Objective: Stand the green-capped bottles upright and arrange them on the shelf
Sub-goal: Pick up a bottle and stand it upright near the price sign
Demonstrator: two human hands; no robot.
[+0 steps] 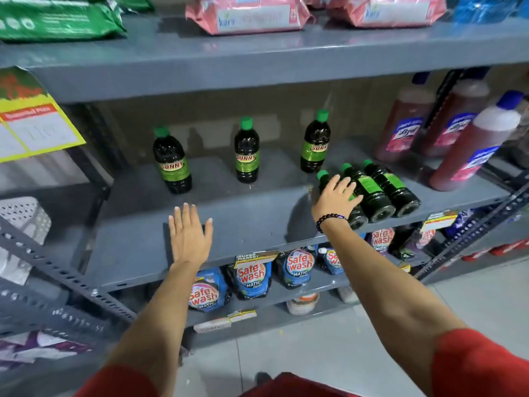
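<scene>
Three dark green-capped bottles stand upright on the grey shelf (pixel 243 222): one at the left (pixel 171 161), one in the middle (pixel 246 151), one at the right (pixel 315 143). Three more lie on their sides at the shelf's front right, caps pointing back: the leftmost (pixel 356 216), the middle one (pixel 369 193) and the right one (pixel 392 187). My right hand (pixel 336 196) rests on top of the leftmost lying bottle, fingers spread over it, not clearly closed around it. My left hand (pixel 189 233) hovers flat and open over the shelf's front, holding nothing.
Large reddish bottles with blue caps (pixel 472 150) crowd the shelf's right end. Pink packs (pixel 246 14) and green packs (pixel 57 18) lie on the shelf above. Safe Wash pouches (pixel 253 277) fill the shelf below. A yellow price sign (pixel 31 124) hangs at left.
</scene>
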